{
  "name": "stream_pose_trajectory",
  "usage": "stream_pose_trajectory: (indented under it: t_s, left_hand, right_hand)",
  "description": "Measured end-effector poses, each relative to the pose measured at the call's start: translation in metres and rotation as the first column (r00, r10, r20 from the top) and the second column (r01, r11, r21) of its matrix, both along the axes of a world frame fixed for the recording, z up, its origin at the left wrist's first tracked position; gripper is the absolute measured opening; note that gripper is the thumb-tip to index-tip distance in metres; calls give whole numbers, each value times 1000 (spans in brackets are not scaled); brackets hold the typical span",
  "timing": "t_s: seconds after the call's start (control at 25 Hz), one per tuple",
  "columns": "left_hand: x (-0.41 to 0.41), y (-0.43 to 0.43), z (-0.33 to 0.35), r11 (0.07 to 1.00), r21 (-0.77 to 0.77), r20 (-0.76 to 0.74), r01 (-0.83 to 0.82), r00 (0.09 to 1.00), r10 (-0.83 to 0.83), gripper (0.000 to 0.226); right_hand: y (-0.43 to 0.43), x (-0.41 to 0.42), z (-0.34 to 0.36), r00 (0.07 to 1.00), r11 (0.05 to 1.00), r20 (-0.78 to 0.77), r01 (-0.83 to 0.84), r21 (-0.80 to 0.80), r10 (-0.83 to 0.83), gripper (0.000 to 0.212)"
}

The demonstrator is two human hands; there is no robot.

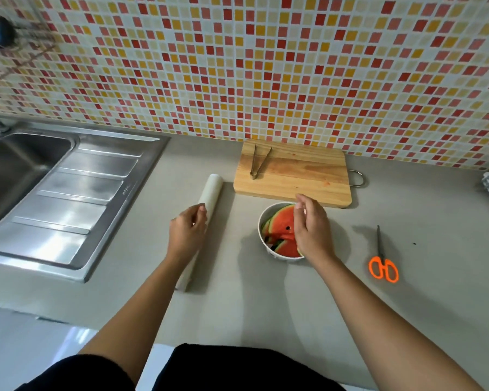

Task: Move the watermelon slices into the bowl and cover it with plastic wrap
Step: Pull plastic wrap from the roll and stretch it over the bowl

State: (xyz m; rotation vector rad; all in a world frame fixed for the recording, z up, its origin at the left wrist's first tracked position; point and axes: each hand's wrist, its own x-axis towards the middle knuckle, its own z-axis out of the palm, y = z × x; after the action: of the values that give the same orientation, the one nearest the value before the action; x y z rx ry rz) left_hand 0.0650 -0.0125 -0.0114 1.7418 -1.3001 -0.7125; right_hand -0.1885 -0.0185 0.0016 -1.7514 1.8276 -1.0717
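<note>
I see my left hand reaching forward, fingers loosely curled over the plastic wrap roll lying on the bench; I cannot tell whether it grips. Right of it, the bowl holds the watermelon slices. My right hand hovers over them, fingers relaxed, grasping nothing.

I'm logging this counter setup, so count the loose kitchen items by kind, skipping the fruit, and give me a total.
White round bowl: 1
Wooden rectangular cutting board: 1
Metal tongs: 1
White plastic wrap roll: 1
Orange-handled scissors: 1
Total: 5
</note>
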Motion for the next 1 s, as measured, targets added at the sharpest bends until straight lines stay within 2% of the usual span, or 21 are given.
stream_pose_trajectory:
  t_s: [0.16, 0.24, 0.36, 0.52, 0.68, 0.76, 0.92, 1.0]
  left_hand:
    - [30, 13, 2, 998, 10, 24, -69, 997, 69, 17]
    - [42, 20, -1, 998, 39, 98, -43, 994, 39, 16]
    - [51, 23, -9, 988, 155, 251, 14, 966, -53, 22]
    - [51, 16, -20, 926, 374, 245, 51, 957, -152, 38]
    - [45, 6, -27, 879, 468, 263, 95, 934, -241, 42]
    - [44, 2, -28, 857, 504, 225, 104, 943, -247, 42]
    - [48, -1, -26, 832, 541, 59, 120, 982, -180, 47]
    - [52, -1, -25, 835, 520, -161, 181, 981, -112, 40]
  right_hand:
    - [24, 61, 6, 983, 971, -32, -186, -150, 183, 31]
    - [38, 85, -6, 953, 946, -69, -302, -114, 296, 30]
    - [52, 109, -35, 901, 913, -147, -406, 52, 409, 35]
    - [62, 119, -78, 881, 892, -263, -299, 338, 395, 49]
    - [66, 119, -97, 819, 885, -418, -212, 415, 393, 55]
    - [68, 121, -98, 830, 896, -425, -183, 406, 362, 56]
    - [69, 121, -95, 867, 908, -374, -184, 375, 330, 52]
    - [67, 119, -92, 883, 905, -330, -203, 374, 335, 51]
